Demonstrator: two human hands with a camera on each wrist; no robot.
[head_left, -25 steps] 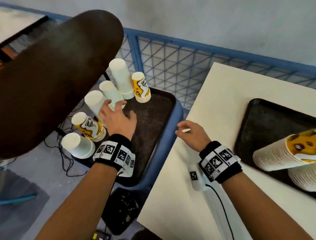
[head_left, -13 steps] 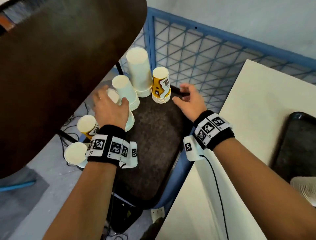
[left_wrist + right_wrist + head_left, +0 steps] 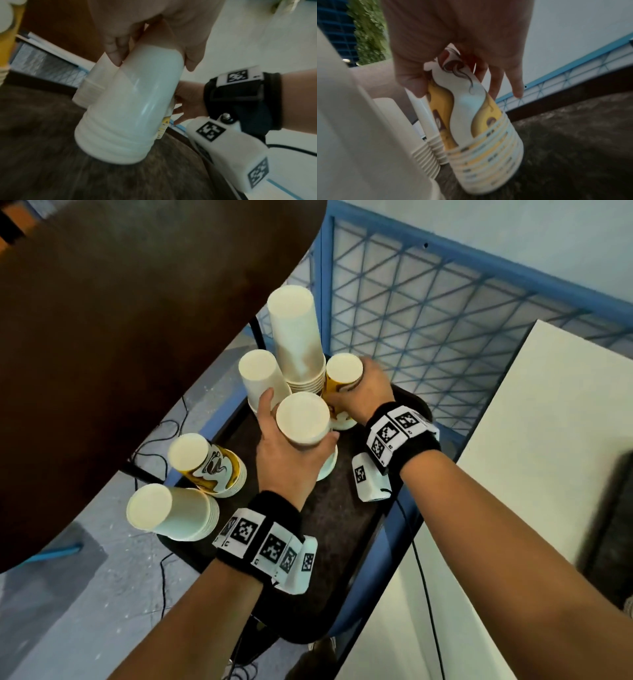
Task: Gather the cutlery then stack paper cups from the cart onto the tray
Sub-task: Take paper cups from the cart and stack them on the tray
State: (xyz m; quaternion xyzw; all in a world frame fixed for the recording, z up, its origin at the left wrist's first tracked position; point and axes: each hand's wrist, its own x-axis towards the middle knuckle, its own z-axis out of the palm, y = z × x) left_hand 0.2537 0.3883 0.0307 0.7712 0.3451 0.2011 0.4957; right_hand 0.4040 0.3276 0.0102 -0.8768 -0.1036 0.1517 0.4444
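Note:
Several upside-down stacks of paper cups stand on the cart's dark tray (image 3: 335,529). My left hand (image 3: 287,453) grips a white stack (image 3: 303,419) (image 3: 130,108) near its top, tilted, with its rims close to the tray surface. My right hand (image 3: 363,392) (image 3: 457,63) curls round a yellow printed stack (image 3: 342,371) (image 3: 481,129), also tilted. A tall white stack (image 3: 296,333) and a shorter white stack (image 3: 258,371) stand just behind. Another yellow stack (image 3: 209,463) and a white stack (image 3: 168,511) sit at the tray's left edge.
A large dark round tabletop (image 3: 120,320) overhangs the left side above the cups. A blue wire-mesh cart wall (image 3: 428,313) rises behind. A white table (image 3: 534,446) lies to the right, with a dark tray edge (image 3: 613,525). Cables run on the floor.
My right hand has moved from the table across to the cart and closed on the yellow stack. My left hand has taken hold of the white stack and tipped it.

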